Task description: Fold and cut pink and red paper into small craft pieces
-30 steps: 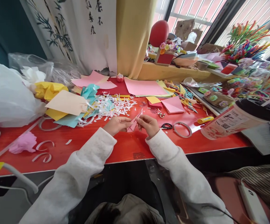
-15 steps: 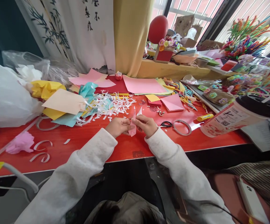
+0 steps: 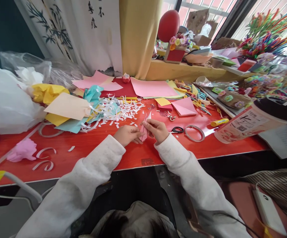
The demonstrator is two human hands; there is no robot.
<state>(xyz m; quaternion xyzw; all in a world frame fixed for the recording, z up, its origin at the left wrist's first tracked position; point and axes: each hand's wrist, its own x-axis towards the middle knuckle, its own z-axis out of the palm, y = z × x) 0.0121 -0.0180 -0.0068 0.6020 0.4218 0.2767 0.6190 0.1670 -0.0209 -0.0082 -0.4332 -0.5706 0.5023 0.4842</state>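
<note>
A small piece of folded pink paper (image 3: 144,131) with a narrow pointed tip is held between my two hands, just above the red table. My left hand (image 3: 127,135) pinches its lower left side between thumb and fingers. On the other side, my right hand (image 3: 157,130) grips it near the upper part with thumb and forefinger. Black-handled scissors (image 3: 177,130) lie right of my right hand, their blades partly hidden behind it. Beside them rests a roll of clear tape (image 3: 194,133).
White paper shreds (image 3: 118,110) are heaped behind my left hand. Pink paper squares (image 3: 184,106) and a yellow-topped stack (image 3: 162,101) lie beyond my right hand. A large drink cup (image 3: 247,122) stands at the right, near a yellow glue stick (image 3: 219,122). Pink crumpled paper (image 3: 21,150) sits far left.
The folded paper has tilted to the right in my fingers, and my right hand has shifted slightly up along it. My left hand still pinches the lower side. The view has moved slightly.
</note>
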